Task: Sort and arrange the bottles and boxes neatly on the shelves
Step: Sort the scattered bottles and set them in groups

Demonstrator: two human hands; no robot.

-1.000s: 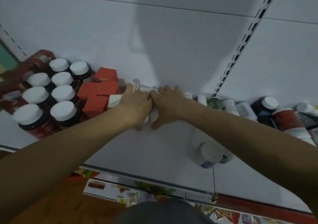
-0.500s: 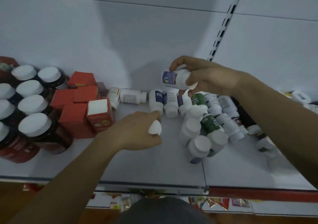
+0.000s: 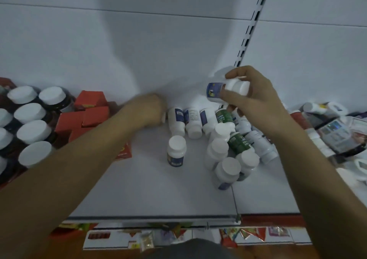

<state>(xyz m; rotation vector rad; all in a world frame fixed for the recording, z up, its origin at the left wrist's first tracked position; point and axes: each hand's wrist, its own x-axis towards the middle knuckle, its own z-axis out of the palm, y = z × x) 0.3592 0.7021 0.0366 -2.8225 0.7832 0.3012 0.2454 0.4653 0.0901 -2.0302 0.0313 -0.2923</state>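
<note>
My right hand [image 3: 258, 99] is closed on a small white bottle with a blue label [image 3: 215, 90], held tilted in the air above a heap of similar white bottles [image 3: 220, 145] that lie and stand mixed on the white shelf [image 3: 155, 191]; some have green labels. One white bottle with a blue label [image 3: 176, 151] stands upright alone, left of the heap. My left hand [image 3: 149, 111] is blurred at the back of the shelf between the red boxes [image 3: 89, 115] and the lying bottles. Its fingers are curled; whether it holds anything is unclear.
Several dark jars with white lids [image 3: 29, 117] stand in rows at the far left. Loose bottles and packets [image 3: 333, 131] clutter the right side. A slotted upright [image 3: 248, 34] runs up the back wall. Packets lie on a lower shelf [image 3: 158, 237].
My left hand has let go of the white bottle, which now stands upright, and has moved back toward the wall. My right hand still holds its bottle, shifted slightly right.
</note>
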